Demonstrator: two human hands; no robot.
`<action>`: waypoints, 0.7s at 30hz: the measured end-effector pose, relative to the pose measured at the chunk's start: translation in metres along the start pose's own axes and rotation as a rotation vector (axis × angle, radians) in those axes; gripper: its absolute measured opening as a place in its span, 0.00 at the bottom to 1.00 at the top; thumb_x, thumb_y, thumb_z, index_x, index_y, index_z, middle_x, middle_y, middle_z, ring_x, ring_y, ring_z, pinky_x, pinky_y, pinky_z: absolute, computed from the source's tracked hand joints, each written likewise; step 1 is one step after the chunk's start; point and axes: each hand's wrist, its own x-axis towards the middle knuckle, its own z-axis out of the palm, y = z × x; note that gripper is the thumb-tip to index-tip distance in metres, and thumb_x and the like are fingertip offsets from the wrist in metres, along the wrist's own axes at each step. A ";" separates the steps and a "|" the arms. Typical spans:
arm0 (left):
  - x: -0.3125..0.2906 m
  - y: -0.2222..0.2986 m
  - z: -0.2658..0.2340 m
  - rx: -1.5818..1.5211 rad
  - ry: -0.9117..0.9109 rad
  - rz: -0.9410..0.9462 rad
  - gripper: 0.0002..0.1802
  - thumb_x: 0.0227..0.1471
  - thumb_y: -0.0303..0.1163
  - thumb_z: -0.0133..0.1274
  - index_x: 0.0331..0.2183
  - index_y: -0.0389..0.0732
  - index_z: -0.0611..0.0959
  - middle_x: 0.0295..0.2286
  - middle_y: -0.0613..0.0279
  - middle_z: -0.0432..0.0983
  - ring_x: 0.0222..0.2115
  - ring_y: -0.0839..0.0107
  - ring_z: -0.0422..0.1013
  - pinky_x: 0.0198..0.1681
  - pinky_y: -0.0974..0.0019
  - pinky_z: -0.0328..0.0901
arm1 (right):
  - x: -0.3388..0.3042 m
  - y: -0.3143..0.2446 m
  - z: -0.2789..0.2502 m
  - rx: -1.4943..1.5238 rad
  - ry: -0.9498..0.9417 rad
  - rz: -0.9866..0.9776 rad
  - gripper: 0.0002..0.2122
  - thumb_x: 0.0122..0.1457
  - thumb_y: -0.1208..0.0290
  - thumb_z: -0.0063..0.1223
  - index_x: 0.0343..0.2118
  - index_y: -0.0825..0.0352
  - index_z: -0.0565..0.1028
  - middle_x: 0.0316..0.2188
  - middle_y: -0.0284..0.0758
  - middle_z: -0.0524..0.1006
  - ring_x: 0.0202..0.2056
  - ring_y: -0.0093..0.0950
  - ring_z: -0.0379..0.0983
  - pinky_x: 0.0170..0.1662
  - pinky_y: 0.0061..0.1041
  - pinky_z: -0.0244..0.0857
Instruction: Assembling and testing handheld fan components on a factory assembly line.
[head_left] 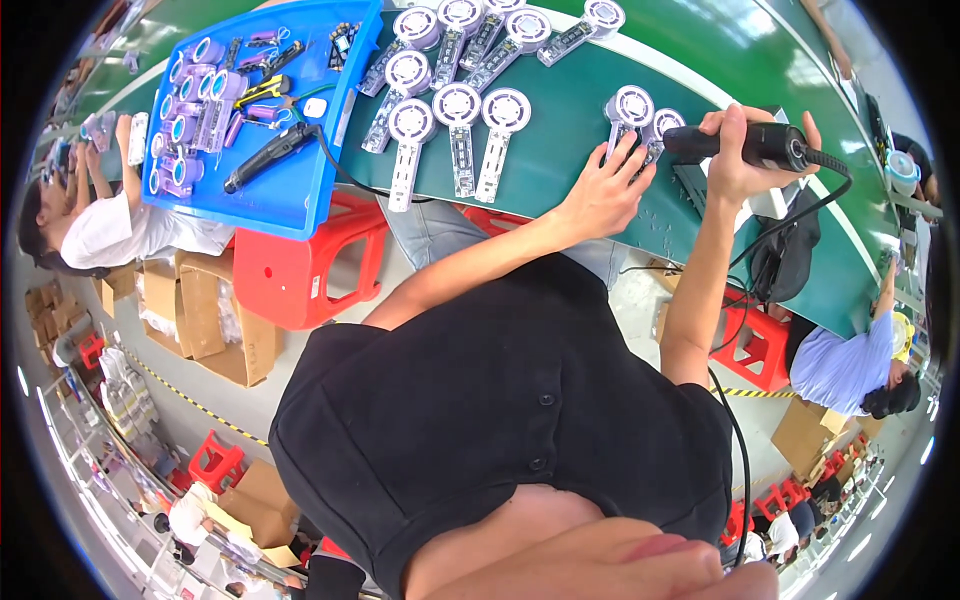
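Observation:
My left hand (605,197) rests its fingers on the handle of a white and lilac handheld fan (633,106) with a round grille, holding it on the green table. Close beside it lies a second fan (666,122), partly hidden by the tool. In my right hand (738,160) is a black electric screwdriver (762,146), its cord leaving the end by my palm. The screwdriver lies across, its front end pointing left toward the fans; whether it touches one I cannot tell. To the left, several similar fans (459,110) lie with their round heads pointing away from me.
A blue tray (330,165) at the left holds lilac fan parts (212,112), yellow-handled pliers (264,90) and another black corded tool (268,157). A black bag (785,255) hangs by the table's right side. Red stools (300,275) stand below. Other people sit at both sides.

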 end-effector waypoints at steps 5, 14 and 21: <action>0.000 0.000 0.000 0.003 0.014 0.003 0.29 0.42 0.31 0.61 0.50 0.38 0.77 0.54 0.45 0.66 0.61 0.44 0.56 0.54 0.39 0.61 | 0.001 0.006 0.005 0.040 -0.013 0.012 0.33 0.55 0.86 0.60 0.57 0.61 0.50 0.21 0.42 0.76 0.19 0.27 0.74 0.27 0.26 0.75; 0.001 -0.001 0.000 0.040 0.024 0.016 0.29 0.42 0.31 0.61 0.49 0.37 0.78 0.53 0.44 0.67 0.61 0.43 0.57 0.53 0.39 0.62 | -0.005 0.018 0.006 0.046 -0.057 -0.021 0.31 0.54 0.85 0.61 0.54 0.63 0.52 0.23 0.43 0.77 0.18 0.27 0.75 0.26 0.25 0.74; 0.002 0.001 0.000 0.042 0.017 0.028 0.28 0.43 0.31 0.60 0.49 0.37 0.78 0.53 0.44 0.67 0.60 0.43 0.57 0.53 0.39 0.62 | -0.007 0.019 0.005 -0.021 -0.047 -0.028 0.31 0.53 0.85 0.62 0.54 0.65 0.54 0.23 0.41 0.78 0.19 0.25 0.76 0.26 0.22 0.73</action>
